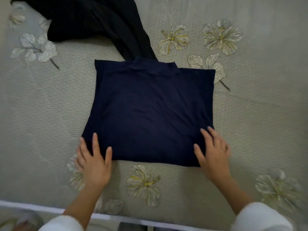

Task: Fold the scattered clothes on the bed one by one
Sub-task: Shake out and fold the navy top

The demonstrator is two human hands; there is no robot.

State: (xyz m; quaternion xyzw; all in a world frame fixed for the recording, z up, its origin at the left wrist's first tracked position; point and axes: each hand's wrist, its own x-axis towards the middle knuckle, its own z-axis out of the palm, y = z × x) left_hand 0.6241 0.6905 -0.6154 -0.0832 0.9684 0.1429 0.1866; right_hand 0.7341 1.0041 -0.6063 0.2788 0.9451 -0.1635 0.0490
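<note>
A navy blue top (151,105) lies folded into a rough square in the middle of the bed, its collar pointing away from me. My left hand (94,157) rests flat on its near left corner, fingers spread and straight. My right hand (213,150) presses flat on the near right corner, fingers also straight. A black garment (93,20) lies crumpled at the far left, one end running down to the navy top's collar.
The bed cover (258,114) is grey-green with printed pale flowers and leaves. The bed's near edge (50,210) runs along the bottom of the view. White sleeves cover both my forearms.
</note>
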